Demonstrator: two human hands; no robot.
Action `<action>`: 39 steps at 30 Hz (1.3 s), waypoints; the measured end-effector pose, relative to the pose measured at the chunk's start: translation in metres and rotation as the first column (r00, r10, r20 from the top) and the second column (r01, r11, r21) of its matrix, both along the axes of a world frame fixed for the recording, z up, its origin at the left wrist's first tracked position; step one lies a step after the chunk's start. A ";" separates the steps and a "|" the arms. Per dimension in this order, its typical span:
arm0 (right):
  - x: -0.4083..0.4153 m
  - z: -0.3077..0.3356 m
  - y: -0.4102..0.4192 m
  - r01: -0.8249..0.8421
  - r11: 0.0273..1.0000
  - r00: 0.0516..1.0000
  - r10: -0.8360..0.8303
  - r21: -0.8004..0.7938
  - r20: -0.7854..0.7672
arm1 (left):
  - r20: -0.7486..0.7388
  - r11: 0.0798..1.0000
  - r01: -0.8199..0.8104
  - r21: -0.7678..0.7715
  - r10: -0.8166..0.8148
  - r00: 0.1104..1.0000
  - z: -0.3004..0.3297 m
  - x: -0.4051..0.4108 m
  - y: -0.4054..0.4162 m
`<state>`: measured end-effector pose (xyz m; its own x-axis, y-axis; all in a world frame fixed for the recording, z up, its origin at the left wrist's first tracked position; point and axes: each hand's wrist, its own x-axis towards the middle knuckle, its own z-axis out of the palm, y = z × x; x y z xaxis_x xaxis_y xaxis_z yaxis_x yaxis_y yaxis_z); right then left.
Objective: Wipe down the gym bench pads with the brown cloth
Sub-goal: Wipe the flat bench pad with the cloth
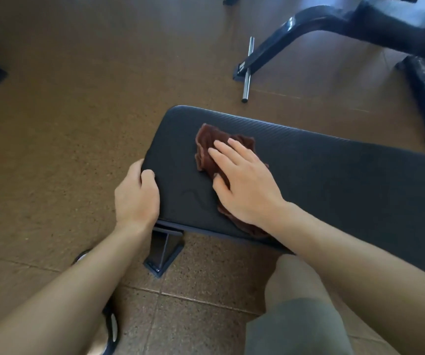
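Note:
A black padded gym bench pad [334, 175] runs from the centre to the right edge of the head view. The crumpled brown cloth [207, 143] lies on the pad near its left end. My right hand [244, 180] lies flat on the cloth with straight fingers, pressing it onto the pad; part of the cloth is hidden under my palm and wrist. My left hand [137, 196] grips the pad's left end, thumb on top and fingers curled round the edge.
The bench's black metal foot [164, 252] stands on the brown speckled floor below the pad. A second black bench with a chrome bar [247, 70] stands at the back right. My knee in olive shorts [293, 303] is at the bottom, a shoe [111, 326] bottom left.

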<state>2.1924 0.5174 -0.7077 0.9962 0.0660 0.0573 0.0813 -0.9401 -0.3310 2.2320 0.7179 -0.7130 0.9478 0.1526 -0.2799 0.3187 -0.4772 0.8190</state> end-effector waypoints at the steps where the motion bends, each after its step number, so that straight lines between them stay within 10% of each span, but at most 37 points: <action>1: 0.023 -0.003 0.002 0.023 1.000 1.000 -0.023 -0.002 0.017 | 0.010 1.000 -0.013 -0.010 0.014 1.000 -0.002 0.000 0.000; 7: 0.112 -0.003 0.032 0.159 0.986 0.987 -0.158 -0.042 0.027 | 0.010 0.994 -0.056 -0.095 0.057 0.998 -0.004 0.001 0.002; 13: -0.004 0.000 0.066 -0.100 0.995 0.995 0.100 0.013 0.030 | 0.025 0.993 -0.057 -0.103 0.060 0.998 -0.002 -0.001 0.002; 22: 0.061 -0.002 0.092 -0.125 0.992 0.991 0.124 0.015 0.049 | -0.240 0.799 -0.129 -0.587 -0.019 0.970 0.000 0.001 0.020; 30: 0.008 -0.007 0.102 -0.310 0.950 0.944 0.312 -0.034 0.112 | -0.330 0.656 -0.277 -0.702 0.045 0.943 -0.007 -0.005 0.042; 39: -0.050 -0.015 0.027 -0.522 0.800 0.829 0.557 -0.296 0.045 | -0.380 0.707 -0.313 -0.635 0.067 0.922 -0.009 0.002 0.043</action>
